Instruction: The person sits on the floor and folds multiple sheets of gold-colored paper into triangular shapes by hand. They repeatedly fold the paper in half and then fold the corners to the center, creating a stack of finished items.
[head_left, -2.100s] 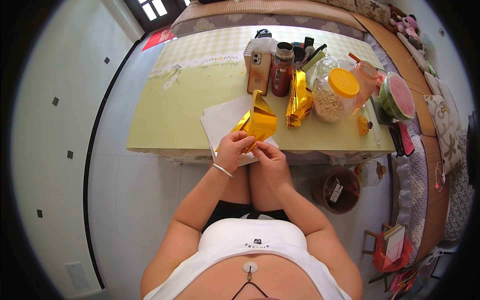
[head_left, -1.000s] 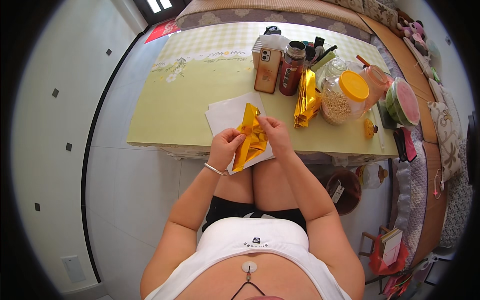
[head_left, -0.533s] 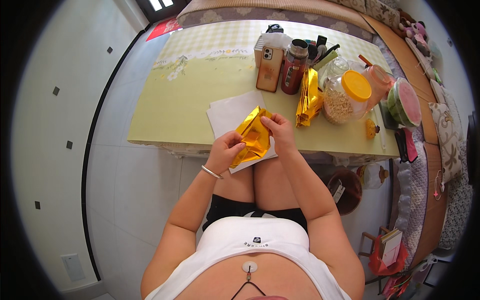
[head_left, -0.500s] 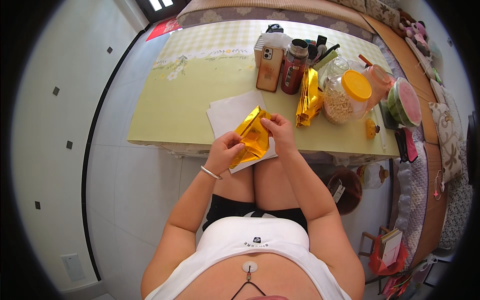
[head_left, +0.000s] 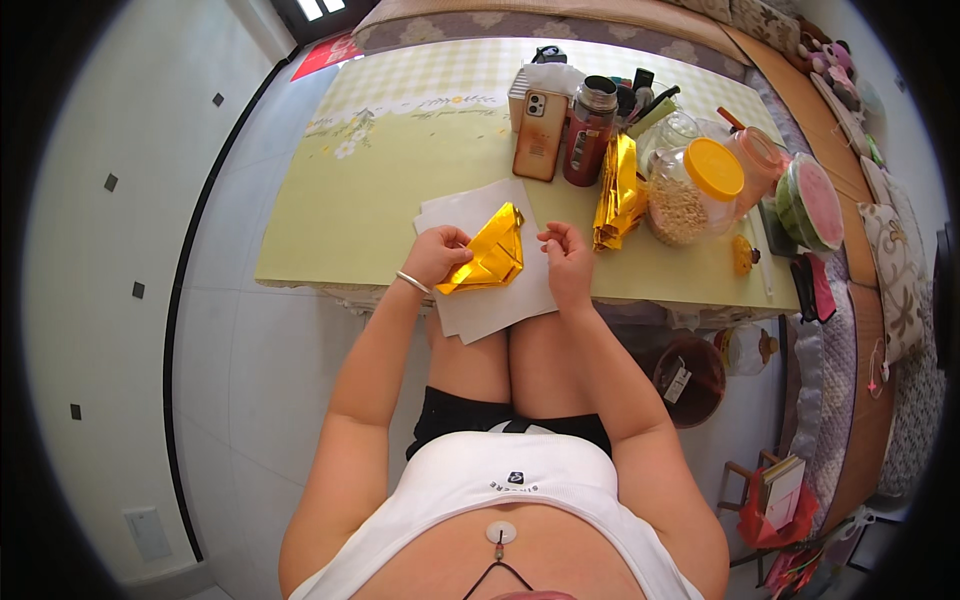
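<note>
My left hand (head_left: pixel 441 255) pinches the lower left side of a shiny gold foil sheet (head_left: pixel 490 254), folded into an angular shape with creases across it. The foil is over white paper sheets (head_left: pixel 512 304) lying at the table's near edge. Just right of the foil, my right hand (head_left: pixel 567 262) is apart from it, its fingers loosely bent with nothing visible in them. Farther right, a stack of folded gold foil pieces (head_left: pixel 618 195) leans beside a red thermos (head_left: pixel 590 135).
A phone (head_left: pixel 540 135) stands upright by the thermos. Right of the foil stack are a yellow-lidded jar (head_left: pixel 690 195), a cut watermelon (head_left: pixel 808 205) and a small yellow object (head_left: pixel 744 256). A brown bin (head_left: pixel 690 385) stands below the table (head_left: pixel 340 215).
My right hand has let go of the foil and sits slightly right of it. My left hand has carried the foil up and left, over the white paper; the foil now looks flatter.
</note>
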